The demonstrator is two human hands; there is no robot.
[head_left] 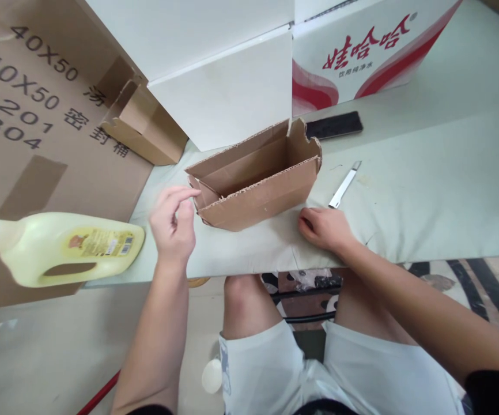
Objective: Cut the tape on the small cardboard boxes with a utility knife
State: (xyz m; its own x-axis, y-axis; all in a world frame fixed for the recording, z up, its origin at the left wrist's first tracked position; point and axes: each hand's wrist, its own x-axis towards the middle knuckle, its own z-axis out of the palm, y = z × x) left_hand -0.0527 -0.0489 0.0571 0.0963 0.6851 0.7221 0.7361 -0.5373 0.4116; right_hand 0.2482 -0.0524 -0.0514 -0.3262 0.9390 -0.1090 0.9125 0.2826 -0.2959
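Item: small open cardboard box, at the middle of a pale green table, between a seated person's two hands.

Left hand was raised at the box's left end, fingers bunched, index fingertip touching the end flap; whether it pinched the flap could not be told. Right hand lay on the table just beside the box's front right corner, loosely clenched, nothing seen in it. A thin metal blade lay near that hand; a black phone lay behind the box. White boxes and a red-and-white carton stood at the rear. A yellow bottle lay at far left against a printed cardboard sheet.
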